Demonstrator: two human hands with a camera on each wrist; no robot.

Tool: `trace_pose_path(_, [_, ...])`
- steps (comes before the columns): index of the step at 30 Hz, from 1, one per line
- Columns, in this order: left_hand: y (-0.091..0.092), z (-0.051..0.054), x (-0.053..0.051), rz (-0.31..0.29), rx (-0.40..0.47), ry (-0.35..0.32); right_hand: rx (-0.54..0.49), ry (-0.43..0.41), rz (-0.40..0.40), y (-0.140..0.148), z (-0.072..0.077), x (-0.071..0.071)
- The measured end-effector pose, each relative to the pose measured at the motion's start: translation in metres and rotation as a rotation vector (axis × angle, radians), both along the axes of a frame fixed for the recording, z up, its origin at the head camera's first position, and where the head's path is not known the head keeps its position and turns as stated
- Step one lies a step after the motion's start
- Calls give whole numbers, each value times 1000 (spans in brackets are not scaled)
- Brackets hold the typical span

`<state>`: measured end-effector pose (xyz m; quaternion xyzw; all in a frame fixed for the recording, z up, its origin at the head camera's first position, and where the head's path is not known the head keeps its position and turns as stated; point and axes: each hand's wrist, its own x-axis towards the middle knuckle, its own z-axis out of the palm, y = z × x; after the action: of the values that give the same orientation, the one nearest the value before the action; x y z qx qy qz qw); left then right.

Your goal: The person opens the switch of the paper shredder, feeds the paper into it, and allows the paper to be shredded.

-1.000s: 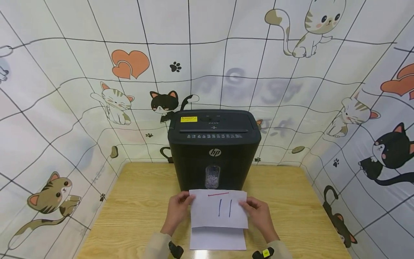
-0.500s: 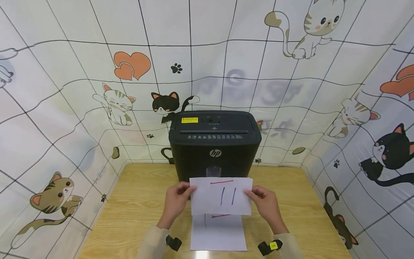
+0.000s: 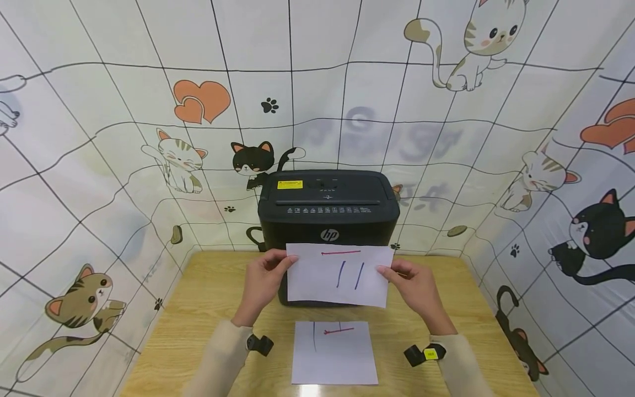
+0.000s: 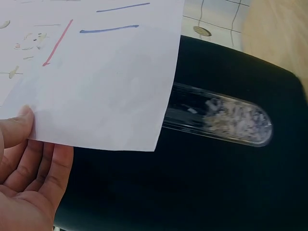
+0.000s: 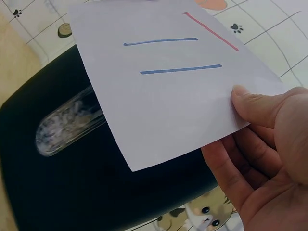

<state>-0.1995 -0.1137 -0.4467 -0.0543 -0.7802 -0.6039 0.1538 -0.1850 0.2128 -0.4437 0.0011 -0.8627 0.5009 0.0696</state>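
Observation:
A white sheet of paper (image 3: 317, 281) with one red and two blue pen strokes is held up in front of the black HP paper shredder (image 3: 302, 229). My left hand (image 3: 263, 280) pinches its left edge between thumb and fingers; my right hand (image 3: 413, 284) pinches the right edge the same way. Both wrist views show the thumb on the marked face and the fingers behind. On the table below lies another white sheet (image 3: 334, 358) with a red stroke and dark lines, apart from both hands. The held sheet hides part of the shredder's front.
The shredder's feed slot (image 3: 327, 202) runs across its top, near a yellow label (image 3: 290, 184). Paper shreds show through its window (image 4: 236, 120) in the left wrist view. A wooden table (image 3: 198, 309) meets a cat-patterned wall covering (image 3: 317, 88) at the back and sides.
Both hands have lifted the top sheet off the other one and carried it up and forward to the shredder's front. The lower sheet, now fully uncovered, stays on the table.

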Motion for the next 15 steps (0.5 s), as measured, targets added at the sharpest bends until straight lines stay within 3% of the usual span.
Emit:
trace_pose_path(8, [-3,22,-6,-27,7,80,33,74,21,2,19,-7])
trace_pose_path(15, [-5,42,-12,-38,-12,131,-18,211,121,4,39,-15])
